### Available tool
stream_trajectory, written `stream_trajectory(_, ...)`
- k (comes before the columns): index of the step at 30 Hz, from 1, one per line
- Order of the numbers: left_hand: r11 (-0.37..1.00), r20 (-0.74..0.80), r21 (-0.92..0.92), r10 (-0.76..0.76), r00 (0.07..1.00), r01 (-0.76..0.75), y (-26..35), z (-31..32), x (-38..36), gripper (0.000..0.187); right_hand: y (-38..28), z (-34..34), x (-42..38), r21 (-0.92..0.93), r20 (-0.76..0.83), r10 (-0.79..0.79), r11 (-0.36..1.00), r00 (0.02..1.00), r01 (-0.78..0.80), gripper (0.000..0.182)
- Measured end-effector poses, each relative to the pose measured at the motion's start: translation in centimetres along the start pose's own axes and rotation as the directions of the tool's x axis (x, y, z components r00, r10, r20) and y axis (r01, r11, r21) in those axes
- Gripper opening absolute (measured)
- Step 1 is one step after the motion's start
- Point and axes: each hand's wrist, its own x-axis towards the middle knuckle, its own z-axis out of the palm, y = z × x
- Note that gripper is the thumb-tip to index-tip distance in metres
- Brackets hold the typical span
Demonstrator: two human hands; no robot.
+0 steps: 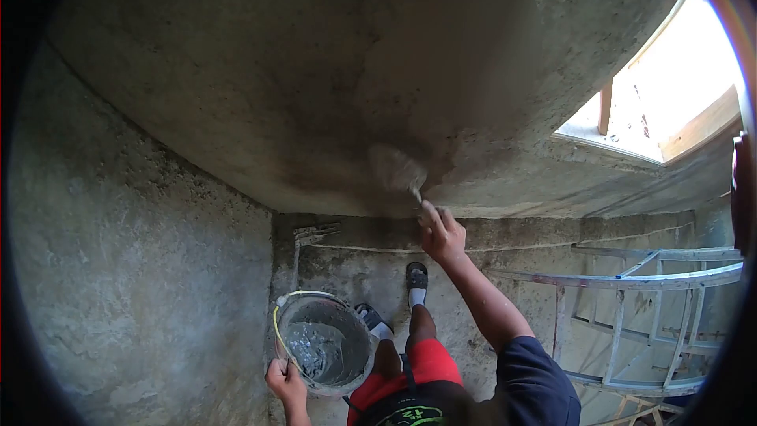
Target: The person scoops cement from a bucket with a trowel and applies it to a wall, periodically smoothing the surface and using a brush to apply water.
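Note:
My right hand (442, 234) is closed round the handle of a trowel (398, 169), its blade blurred and overlapping the wall (331, 102) in front of me. A darker, damp-looking patch surrounds the blade. Low on the left, my left hand (285, 383) grips the bucket (360, 323) by its handle, close beside the rim. Wet grey mortar (314, 347) lies inside the bucket, and mortar smears coat its inner wall. The bucket's yellow-covered handle (277, 323) curves along the left side of the rim.
An aluminium ladder (623, 280) lies across the right side. Bright light enters through a window opening (678, 71) at upper right. Another wall (142, 268) rises on the left. My feet in sandals (417, 274) stand on the concrete floor near the wall's base.

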Motion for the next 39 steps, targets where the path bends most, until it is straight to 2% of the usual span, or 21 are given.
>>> stream_trajectory(1, 1.0, 0.002, -0.026, -0.014, 1.0, 0.015, -0.1, 0.2, 0.0, 0.032, -0.9, -0.6, 1.6, 0.069, -0.135, 0.034, 0.997, 0.99, -0.025, 0.059)
stream_trajectory(2, 0.998, 0.002, -0.051, -0.029, 1.0, 0.029, 0.0, 0.2, 0.0, 0.032, -1.7, -0.9, 3.6, 0.068, -0.134, 0.036, 0.997, 0.99, -0.027, 0.059)
stream_trajectory(4, 0.998, 0.008, -0.06, -0.03, 1.0, 0.03, 0.9, 0.2, 0.3, 0.033, -2.5, -0.5, 7.7, 0.129, -0.383, 0.076, 0.991, 0.921, -0.028, 0.056)
stream_trajectory(9, 1.0, 0.02, -0.02, 0.017, 1.0, -0.017, 0.8, 0.0, 1.0, 0.035, -1.5, 5.3, 6.3, 0.133, -0.313, 0.191, 0.979, 0.93, -0.156, 0.056)
stream_trajectory(11, 0.998, 0.008, -0.055, 0.016, 1.0, -0.015, 1.1, 0.0, 1.2, 0.036, -0.9, 8.7, 1.5, 0.082, -0.22, 0.229, 0.973, 0.948, -0.216, 0.057)
stream_trajectory(13, 0.998, -0.002, -0.059, 0.017, 1.0, -0.017, 0.7, -0.1, 1.6, 0.036, -1.2, 9.8, -4.2, 0.181, 0.0, 0.305, 0.937, 0.952, -0.301, 0.059)
stream_trajectory(15, 0.997, -0.016, -0.069, 0.018, 1.0, -0.019, 0.7, -0.3, 1.7, 0.036, -2.1, 8.5, -10.4, 0.04, 0.272, 0.365, 0.92, 0.891, -0.389, 0.062)
stream_trajectory(16, 0.995, -0.021, -0.097, -0.012, 1.0, 0.01, 1.0, -0.2, 1.6, 0.035, -2.4, 7.5, -13.3, -0.001, 0.44, 0.429, 0.879, 0.789, -0.477, 0.063)
stream_trajectory(17, 0.991, -0.028, -0.127, -0.037, 0.999, 0.034, 1.2, -0.1, 1.6, 0.034, -2.7, 5.8, -16.2, -0.094, 0.547, 0.408, 0.898, 0.731, -0.43, 0.06)
stream_trajectory(20, 0.995, -0.03, -0.069, 0.063, 0.998, -0.065, 0.3, -0.4, 2.5, 0.028, -3.8, 0.5, -21.6, -0.045, 0.645, 0.394, 0.875, 0.655, -0.482, 0.058)
stream_trajectory(22, 0.988, -0.036, -0.075, 0.131, 0.991, -0.134, 0.0, -0.3, 2.5, 0.021, -4.8, -3.0, -23.9, -0.099, 0.815, 0.439, 0.75, 0.379, -0.655, 0.066)
stream_trajectory(24, 0.974, -0.057, -0.169, 0.143, 0.988, -0.151, 2.1, -0.2, 3.3, 0.014, -6.0, -6.9, -22.0, -0.023, 0.853, 0.397, 0.675, 0.338, -0.737, 0.071)
stream_trajectory(25, 0.987, -0.003, -0.124, 0.1, 0.995, -0.099, 2.8, -0.6, 3.3, 0.01, -5.1, -6.7, -23.4, 0.154, 0.832, 0.322, 0.648, 0.451, -0.746, 0.07)
stream_trajectory(26, 0.977, -0.046, -0.161, 0.136, 0.99, -0.142, 2.2, -0.2, 3.7, 0.009, -5.8, -9.1, -20.6, 0.074, 0.867, 0.302, 0.708, 0.396, -0.703, 0.067)
stream_trajectory(28, 0.97, -0.068, -0.155, 0.178, 0.982, -0.187, 4.3, -1.2, 3.8, 0.013, -7.2, -12.0, -15.1, 0.325, 0.881, 0.016, 0.705, 0.473, -0.631, 0.058)
stream_trajectory(30, 0.99, -0.015, -0.062, 0.129, 0.992, -0.13, 6.8, -2.7, 4.4, 0.031, -10.5, -14.6, -8.3, 0.281, 0.91, -0.045, 0.797, 0.412, -0.534, 0.048)
stream_trajectory(31, 0.99, -0.022, -0.071, 0.122, 0.992, -0.123, 7.9, -3.2, 4.3, 0.036, -11.6, -15.1, -6.0, 0.38, 0.871, -0.176, 0.833, 0.459, -0.402, 0.034)
stream_trajectory(33, 0.989, -0.04, -0.055, 0.137, 0.99, -0.139, 8.7, -3.9, 4.8, 0.038, -12.1, -13.7, -3.4, 0.419, 0.875, -0.333, 0.883, 0.351, -0.209, 0.033)
stream_trajectory(34, 0.988, -0.034, -0.051, 0.146, 0.989, -0.148, 9.2, -3.8, 4.7, 0.039, -12.4, -13.3, -2.0, 0.428, 0.872, -0.342, 0.88, 0.351, -0.206, 0.033)
stream_trajectory(36, 0.987, -0.036, -0.05, 0.148, 0.988, -0.15, 10.8, -3.9, 4.9, 0.04, -14.0, -11.8, 0.5, 0.444, 0.89, -0.424, 0.889, 0.168, -0.108, 0.027)
stream_trajectory(39, 0.985, -0.033, -0.05, 0.163, 0.986, -0.164, 12.7, -4.1, 5.6, 0.042, -14.5, -8.4, 2.4, 0.51, 0.86, -0.507, 0.859, 0.055, -0.053, 0.027)
